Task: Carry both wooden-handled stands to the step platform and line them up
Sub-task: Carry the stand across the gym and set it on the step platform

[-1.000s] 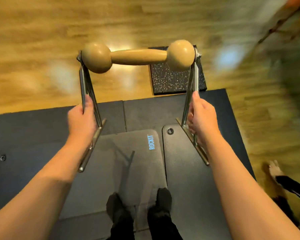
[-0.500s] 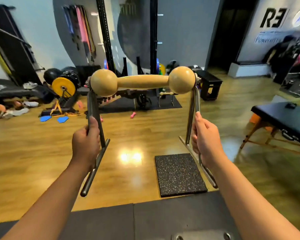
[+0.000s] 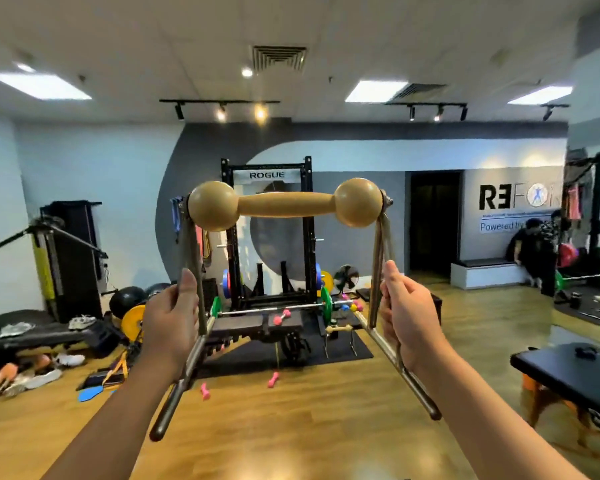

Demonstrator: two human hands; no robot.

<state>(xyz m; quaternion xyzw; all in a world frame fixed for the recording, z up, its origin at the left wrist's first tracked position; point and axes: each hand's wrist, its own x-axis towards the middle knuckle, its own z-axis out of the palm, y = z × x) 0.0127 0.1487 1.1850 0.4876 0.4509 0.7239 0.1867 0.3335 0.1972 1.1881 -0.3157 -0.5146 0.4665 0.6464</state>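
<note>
gym room spreads ahead of you, with a wooden floor (image 3: 326, 427) and a black rack (image 3: 269, 233) marked rogue against the far wall. a black padded table (image 3: 565, 372) stands at your right, and a step platform (image 3: 49, 336) piled with shoes sits low at your left. you hold one stand (image 3: 286, 204) up in front of you, off the floor, its wooden handle level and its two metal feet pointing back toward you. your left hand (image 3: 170, 323) is wrapped tight around the left upright. your right hand (image 3: 407, 320) is closed around the right upright. a second, like stand (image 3: 340, 336) sits on the dark mat by the rack, well apart from the platform. small pink dumbbells (image 3: 273, 380) lie on the floor between.
</note>
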